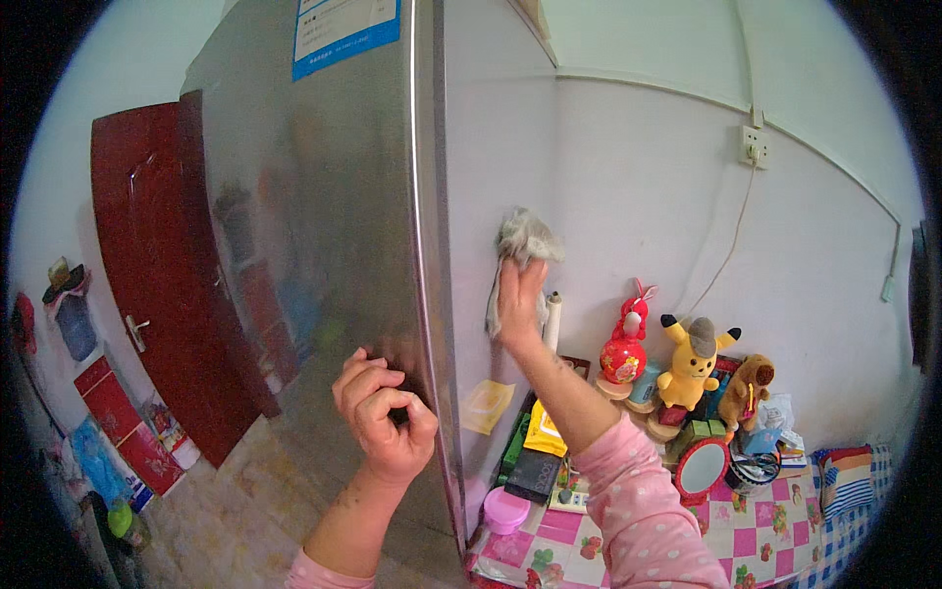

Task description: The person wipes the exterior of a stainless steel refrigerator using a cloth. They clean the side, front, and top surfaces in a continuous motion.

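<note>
My right hand (521, 302) presses a crumpled grey-white cloth (526, 234) against the pale side panel (486, 162) of a tall metal-fronted cabinet or refrigerator, near the corner with the wall. Part of the cloth hangs down beside the palm. My left hand (386, 412) is raised in front of the shiny metal front (346, 243), its fingers curled and nothing seen in them. Whether it touches the metal I cannot tell. Pink dotted sleeves cover both forearms.
Below the right arm, a table with a checked, fruit-patterned cover (780, 523) bears a pink round container (505, 509), yellow wipes packet (543, 431), red-framed mirror (701, 469), yellow plush toy (689, 368) and red rabbit ornament (624, 353). A wall socket (755, 147) holds a plugged cord. A red door (162, 272) stands left.
</note>
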`<move>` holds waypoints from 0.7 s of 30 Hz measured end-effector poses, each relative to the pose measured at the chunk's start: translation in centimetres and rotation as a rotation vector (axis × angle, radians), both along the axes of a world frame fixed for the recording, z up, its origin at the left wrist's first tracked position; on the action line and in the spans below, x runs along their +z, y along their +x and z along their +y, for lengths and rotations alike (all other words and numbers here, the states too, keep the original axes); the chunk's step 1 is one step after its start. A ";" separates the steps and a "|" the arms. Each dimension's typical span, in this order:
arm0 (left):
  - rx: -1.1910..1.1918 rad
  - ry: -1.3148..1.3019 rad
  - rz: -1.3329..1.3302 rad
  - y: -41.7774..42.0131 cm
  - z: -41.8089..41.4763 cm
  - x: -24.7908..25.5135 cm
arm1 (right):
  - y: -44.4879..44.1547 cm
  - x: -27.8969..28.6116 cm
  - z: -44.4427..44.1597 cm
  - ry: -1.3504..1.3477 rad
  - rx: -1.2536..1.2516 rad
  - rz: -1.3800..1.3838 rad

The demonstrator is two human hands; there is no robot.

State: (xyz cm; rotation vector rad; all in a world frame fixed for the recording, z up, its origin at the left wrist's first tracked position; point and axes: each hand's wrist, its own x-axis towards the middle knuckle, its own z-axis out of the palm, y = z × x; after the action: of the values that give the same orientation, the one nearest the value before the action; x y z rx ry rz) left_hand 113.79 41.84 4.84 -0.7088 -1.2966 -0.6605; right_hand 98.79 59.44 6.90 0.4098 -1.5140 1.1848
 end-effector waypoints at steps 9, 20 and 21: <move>0.005 0.019 0.012 -0.1 -0.2 0.0 | 0.1 -1.4 -1.1 -0.104 0.009 -0.135; -0.015 -0.006 -0.005 -0.4 -0.2 -0.1 | 6.7 -7.2 -0.6 0.521 0.243 0.014; -0.016 0.000 0.001 -0.5 -0.2 -0.2 | 6.1 -5.7 -0.7 0.554 0.201 0.075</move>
State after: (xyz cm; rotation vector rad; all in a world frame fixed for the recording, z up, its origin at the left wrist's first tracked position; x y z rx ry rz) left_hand 113.32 41.63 4.68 -0.7199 -1.2907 -0.6727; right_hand 104.90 58.77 1.21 0.9839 -1.7545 0.8709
